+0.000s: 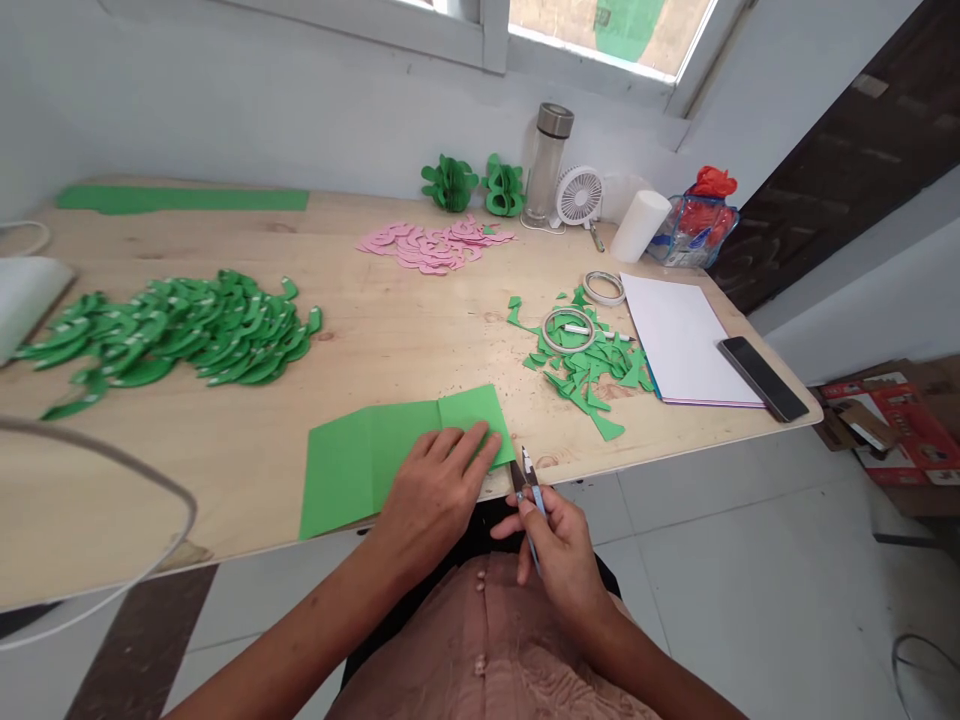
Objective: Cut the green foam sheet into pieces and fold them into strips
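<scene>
A folded green paper sheet (pixel 341 470) lies at the table's front edge, its creases standing slightly raised. My left hand (pixel 439 485) rests flat on the sheet's right part with its fingers stretched out. My right hand (pixel 551 540) is closed around scissors (pixel 531 478), just right of the paper's corner. The scissors' blades are parted and point away from me; the left blade is beside the paper's edge. Whether that blade touches the paper I cannot tell.
Green cut pieces (pixel 187 325) are heaped at left and pink ones (pixel 435 245) at the back. Right of centre, green scraps (pixel 592 365) lie around tape rolls (pixel 568 330). White paper (pixel 675 335) and a phone (pixel 761 378) sit at right. A cable (pixel 142 465) crosses the left front.
</scene>
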The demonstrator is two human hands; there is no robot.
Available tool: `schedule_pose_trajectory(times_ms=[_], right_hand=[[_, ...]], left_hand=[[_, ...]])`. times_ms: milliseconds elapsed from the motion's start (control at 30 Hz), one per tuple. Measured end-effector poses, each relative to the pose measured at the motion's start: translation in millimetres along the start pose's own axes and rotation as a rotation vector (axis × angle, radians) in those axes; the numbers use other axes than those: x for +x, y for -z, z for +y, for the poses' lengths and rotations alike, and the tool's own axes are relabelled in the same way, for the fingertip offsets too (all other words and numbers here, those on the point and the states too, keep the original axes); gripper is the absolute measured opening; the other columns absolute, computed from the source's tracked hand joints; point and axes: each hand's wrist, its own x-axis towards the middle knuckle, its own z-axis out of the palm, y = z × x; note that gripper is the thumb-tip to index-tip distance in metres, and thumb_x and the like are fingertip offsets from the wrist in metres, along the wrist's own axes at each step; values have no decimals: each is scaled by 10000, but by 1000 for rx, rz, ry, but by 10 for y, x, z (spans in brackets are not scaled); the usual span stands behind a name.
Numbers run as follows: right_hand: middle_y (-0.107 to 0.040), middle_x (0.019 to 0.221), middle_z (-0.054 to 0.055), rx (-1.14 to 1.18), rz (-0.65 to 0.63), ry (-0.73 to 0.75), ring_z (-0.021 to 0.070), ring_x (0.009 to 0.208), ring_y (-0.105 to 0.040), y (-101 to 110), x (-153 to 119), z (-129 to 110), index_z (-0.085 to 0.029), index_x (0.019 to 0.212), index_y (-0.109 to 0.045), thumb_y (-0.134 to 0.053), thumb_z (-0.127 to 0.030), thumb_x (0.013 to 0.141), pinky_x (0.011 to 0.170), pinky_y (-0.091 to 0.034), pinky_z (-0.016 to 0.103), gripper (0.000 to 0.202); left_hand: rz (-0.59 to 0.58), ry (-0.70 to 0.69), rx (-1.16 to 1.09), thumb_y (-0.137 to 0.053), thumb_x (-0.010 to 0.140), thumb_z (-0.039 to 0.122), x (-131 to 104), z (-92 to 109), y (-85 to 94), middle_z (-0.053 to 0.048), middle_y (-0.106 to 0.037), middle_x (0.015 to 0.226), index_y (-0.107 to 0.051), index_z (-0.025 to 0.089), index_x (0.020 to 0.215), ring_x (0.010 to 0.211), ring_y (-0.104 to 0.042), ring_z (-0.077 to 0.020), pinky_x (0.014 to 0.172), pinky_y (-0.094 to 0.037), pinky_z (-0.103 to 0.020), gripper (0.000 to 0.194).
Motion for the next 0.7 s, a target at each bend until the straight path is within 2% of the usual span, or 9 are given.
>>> schedule_pose_trajectory(times_ms=[133, 233, 500, 600, 700], right_hand=[[-727, 676, 62, 21, 5, -4, 64, 280, -437, -4, -17, 19, -147, 877, -581, -555, -617, 793, 308, -297, 197, 478], [-724, 664, 61, 32, 7, -10, 67, 294, -438, -23, -56, 41, -148, 875, -588, -559, -592, 800, 317, -303, 196, 451], [-718, 648, 61, 59, 36, -47, 80, 298, -468, -55, -208, 66, -148, 847, -580, -572, -610, 760, 327, -322, 200, 470], [-714, 636, 58, 83, 40, -50, 84, 295, -471, -55, -222, 86, -147, 850, -580, -576, -609, 755, 328, -318, 201, 471], [-710, 633, 53, 98, 46, -52, 81, 295, -469, -64, -214, 100, -147, 852, -580, -576, -608, 747, 327, -312, 198, 472]], left_hand=[[24, -17, 41, -414, 901, 116, -56, 23, -45, -140, -619, 1269, -642, 128, 1163, 1170, -550, -314, 938, -468, -463, 348], [53, -48, 40, -378, 924, 128, -113, 39, -59, -145, -610, 1284, -648, 117, 1152, 1242, -510, -310, 1003, -434, -466, 353], [42, -100, -16, -400, 918, 120, -267, 123, -70, -151, -621, 1265, -605, 108, 1209, 1182, -554, -291, 979, -443, -449, 356], [36, -68, -12, -418, 900, 112, -256, 159, -84, -152, -617, 1269, -578, 100, 1248, 1142, -570, -294, 945, -452, -446, 383], [-15, 7, -12, -430, 884, 125, -211, 218, -78, -163, -552, 1353, -568, 109, 1267, 1174, -551, -310, 949, -441, -460, 407]])
